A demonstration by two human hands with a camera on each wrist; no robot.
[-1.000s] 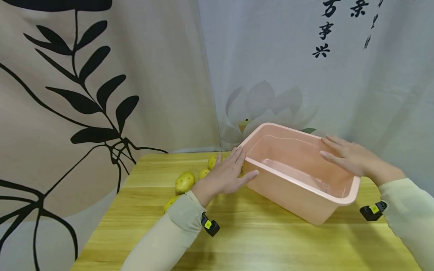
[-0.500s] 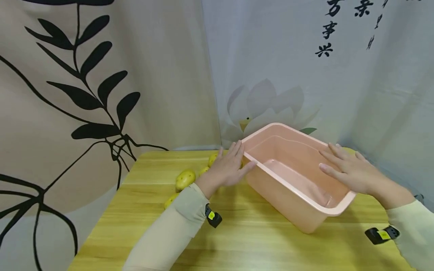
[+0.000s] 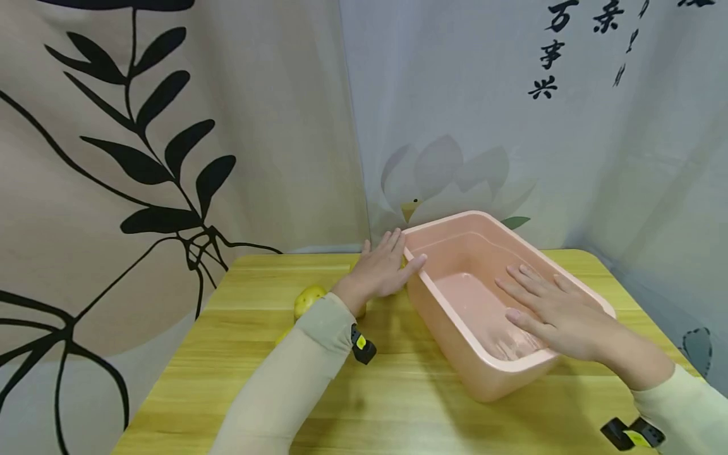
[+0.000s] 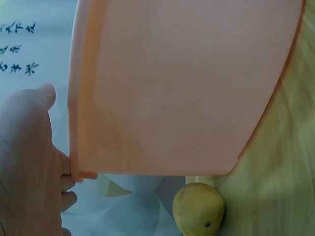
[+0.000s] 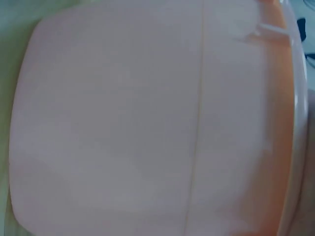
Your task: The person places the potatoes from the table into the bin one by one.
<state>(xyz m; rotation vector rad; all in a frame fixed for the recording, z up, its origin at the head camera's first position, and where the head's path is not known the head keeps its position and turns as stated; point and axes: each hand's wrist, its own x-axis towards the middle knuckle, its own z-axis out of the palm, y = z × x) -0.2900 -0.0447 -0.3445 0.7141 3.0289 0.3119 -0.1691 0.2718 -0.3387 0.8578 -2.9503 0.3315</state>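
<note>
A deep pink plastic basin [image 3: 440, 335] stands at an angle on the wooden table. My left hand [image 3: 382, 270] touches its far left rim corner, fingers extended and thumb spread. In the left wrist view the basin's outer wall [image 4: 182, 88] fills the middle, and fingertips of the left hand [image 4: 29, 152] meet the rim corner. My right hand [image 3: 560, 313] lies across the right side of the rim with straight fingers over the inside. Mostly the basin's outer side [image 5: 123, 123] shows in the right wrist view; the right hand's fingers are out of sight there.
Several rounded yellow fruit-like items [image 3: 308, 299] lie on the table [image 3: 250, 354] left of the basin, partly behind my left arm. One [image 4: 199, 209] sits near the basin's base. A printed curtain [image 3: 273, 126] hangs right behind the table.
The basin has turned clockwise, its near end swinging toward me and leftward. My right hand has moved left and nearer with it; the left hand stays at the far corner, shifting slightly.
</note>
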